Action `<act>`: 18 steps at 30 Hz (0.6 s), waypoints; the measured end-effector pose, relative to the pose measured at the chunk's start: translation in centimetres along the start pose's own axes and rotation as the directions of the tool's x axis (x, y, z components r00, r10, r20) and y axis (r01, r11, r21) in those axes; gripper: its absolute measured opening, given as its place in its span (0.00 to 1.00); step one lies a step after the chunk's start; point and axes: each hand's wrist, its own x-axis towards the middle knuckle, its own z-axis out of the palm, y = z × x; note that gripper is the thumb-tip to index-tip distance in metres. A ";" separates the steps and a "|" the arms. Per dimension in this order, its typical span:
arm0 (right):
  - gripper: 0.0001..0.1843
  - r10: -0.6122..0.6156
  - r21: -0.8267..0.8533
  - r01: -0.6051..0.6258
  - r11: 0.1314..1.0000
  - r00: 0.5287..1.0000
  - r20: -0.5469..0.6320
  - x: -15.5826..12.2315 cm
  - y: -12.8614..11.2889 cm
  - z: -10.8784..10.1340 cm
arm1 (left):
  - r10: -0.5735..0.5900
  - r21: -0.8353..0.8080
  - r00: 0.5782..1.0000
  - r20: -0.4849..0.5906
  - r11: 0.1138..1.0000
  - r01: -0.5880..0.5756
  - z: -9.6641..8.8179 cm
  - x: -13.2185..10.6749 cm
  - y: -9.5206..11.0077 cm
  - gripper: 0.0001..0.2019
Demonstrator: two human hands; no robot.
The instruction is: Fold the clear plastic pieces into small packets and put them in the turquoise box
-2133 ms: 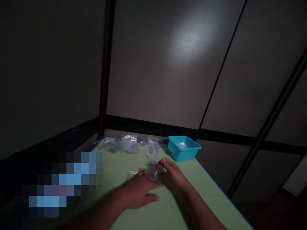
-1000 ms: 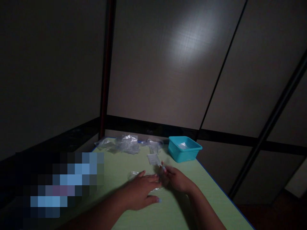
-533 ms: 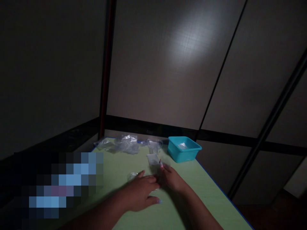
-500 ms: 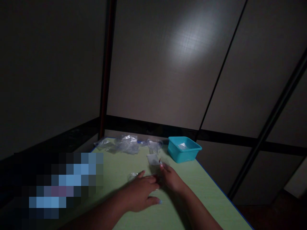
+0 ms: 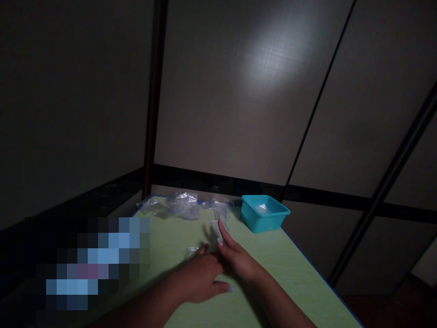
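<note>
My left hand is low over the green table, palm down. Its thumb sticks out to the right and its fingers reach under my right hand, where the tips are hidden. My right hand is held over those fingers, with the index finger and thumb stretched forward and a little apart; its other fingers are hidden. Just behind the right index finger lies a small flat white packet, partly covered by the finger. Beside my left hand's knuckles is a small piece of clear plastic.
Crumpled clear plastic bags lie along the back edge of the green table. A turquoise basin with something pale and shiny inside stands at the back right. Dark panels rise behind. A pixelated patch covers the left side.
My right hand has moved slightly left and forward, and its index finger now covers part of the white packet. My left hand's fingers have slid further under it.
</note>
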 end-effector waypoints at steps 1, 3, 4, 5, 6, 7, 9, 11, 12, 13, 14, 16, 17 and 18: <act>0.39 -0.009 0.003 0.009 1.000 1.000 0.015 -0.2 -0.3 0.0 | 0.003 -0.008 1.000 -0.004 1.000 -0.003 -0.1 0.0 0.1 0.21; 0.40 -0.035 0.014 0.034 0.999 0.998 0.043 -0.5 -0.8 0.0 | 0.013 -0.014 1.000 -0.014 1.000 -0.013 -0.3 0.0 0.2 0.22; 0.39 -0.046 0.020 0.045 0.999 0.998 0.052 -0.6 -1.0 0.0 | 0.020 -0.014 1.000 -0.017 1.000 -0.020 -0.3 0.0 0.2 0.23; 0.39 -0.056 0.030 0.054 0.998 0.997 0.058 -0.6 -1.1 0.1 | 0.027 -0.013 0.999 -0.018 1.000 -0.027 -0.4 0.0 0.3 0.23; 0.38 -0.065 0.042 0.063 0.997 0.996 0.057 -0.7 -1.1 0.0 | 0.031 -0.012 0.999 -0.018 0.999 -0.032 -0.4 0.0 0.3 0.23; 0.37 -0.074 0.057 0.071 0.996 0.996 0.050 -0.6 -1.1 0.0 | 0.035 -0.011 0.999 -0.015 0.999 -0.035 -0.4 0.0 0.2 0.24; 0.35 -0.080 0.066 0.080 0.995 0.997 0.006 -0.5 -0.9 -0.4 | 0.039 -0.002 0.999 -0.009 0.999 -0.039 -0.4 0.0 0.2 0.24; 0.33 -0.074 0.010 0.075 0.997 0.995 -0.074 -0.4 -0.3 -1.2 | 0.038 0.017 0.999 -0.007 0.999 -0.038 -0.3 -0.1 0.0 0.23; 0.33 -0.070 -0.057 0.064 0.996 0.991 -0.117 -0.3 0.1 -1.7 | 0.036 0.026 0.999 -0.007 0.999 -0.036 -0.3 -0.1 -0.1 0.22; 0.33 -0.071 -0.144 0.048 0.988 0.985 -0.155 -0.3 0.6 -2.3 | 0.032 0.034 0.999 -0.008 0.999 -0.032 -0.2 0.0 -0.1 0.21; 0.33 -0.070 -0.247 0.026 0.969 0.983 -0.170 -0.4 1.0 -2.8 | 0.030 0.040 1.000 -0.008 0.999 -0.030 -0.1 0.0 -0.2 0.21; 0.32 -0.041 -0.441 -0.024 0.897 0.990 -0.136 -0.6 1.9 -3.7 | 0.030 0.044 1.000 -0.009 0.999 -0.029 0.0 0.0 -0.3 0.21; 0.32 -0.002 -0.513 -0.043 0.857 0.996 -0.088 -0.7 2.3 -4.0 | 0.030 0.043 1.000 -0.007 0.999 -0.030 0.1 0.0 -0.4 0.22; 0.32 0.044 -0.564 -0.056 0.824 0.998 -0.035 -0.9 2.5 -4.2 | 0.027 0.040 1.000 -0.007 0.999 -0.027 0.1 0.0 -0.4 0.23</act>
